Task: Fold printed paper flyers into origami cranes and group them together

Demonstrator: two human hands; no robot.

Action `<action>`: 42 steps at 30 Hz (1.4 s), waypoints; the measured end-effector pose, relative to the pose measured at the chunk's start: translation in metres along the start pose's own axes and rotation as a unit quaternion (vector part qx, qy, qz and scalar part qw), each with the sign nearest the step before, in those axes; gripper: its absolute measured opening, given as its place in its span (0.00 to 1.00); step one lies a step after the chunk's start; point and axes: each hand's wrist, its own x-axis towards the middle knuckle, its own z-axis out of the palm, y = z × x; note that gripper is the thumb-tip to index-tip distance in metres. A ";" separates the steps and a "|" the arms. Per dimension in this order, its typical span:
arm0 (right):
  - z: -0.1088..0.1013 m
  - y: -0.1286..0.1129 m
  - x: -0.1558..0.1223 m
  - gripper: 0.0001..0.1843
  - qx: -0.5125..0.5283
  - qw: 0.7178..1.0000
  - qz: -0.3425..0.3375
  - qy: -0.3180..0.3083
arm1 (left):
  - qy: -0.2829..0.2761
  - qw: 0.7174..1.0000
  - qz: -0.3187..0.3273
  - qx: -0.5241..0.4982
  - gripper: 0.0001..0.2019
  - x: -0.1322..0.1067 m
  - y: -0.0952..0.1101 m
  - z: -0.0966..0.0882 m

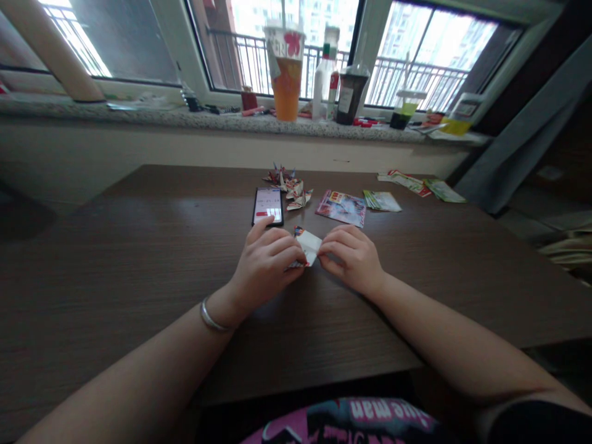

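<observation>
A small folded piece of paper (311, 243), mostly white with a coloured printed corner, is between my two hands just above the brown table. My left hand (271, 259) grips its left side, fingers curled over it. At the paper's right corner, the fingertips of my right hand (351, 256) are pinched together. A phone (268, 206) with a timer on its screen lies right behind my left hand. Beyond the phone sits a cluster of folded paper cranes (289, 185). Behind my right hand lies a stack of printed paper (342, 208).
Green-edged paper slips (383, 201) and more printed strips (409, 182) lie toward the table's (139, 246) back right. Along the granite windowsill (222, 123) stand a tall cup of orange drink (287, 80), a dark cup (350, 95), bottles and pens.
</observation>
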 end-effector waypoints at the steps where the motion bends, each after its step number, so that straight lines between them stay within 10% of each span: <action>1: 0.000 0.000 0.000 0.04 0.001 1.000 0.002 0.006 | 0.002 1.000 0.000 0.004 0.04 0.000 0.000 0.000; 20: -0.003 -0.001 -0.001 0.04 -0.009 1.000 0.024 -0.003 | -0.010 1.000 0.017 0.017 0.03 0.003 0.000 -0.001; 30: -0.002 0.001 -0.006 0.04 0.009 0.990 0.128 -0.064 | 0.047 0.991 -0.103 0.067 0.03 -0.003 -0.007 0.003; 42: 0.013 0.009 -0.007 0.18 0.379 0.812 0.438 -0.072 | 0.075 0.990 -0.121 -0.013 0.04 -0.007 -0.019 0.014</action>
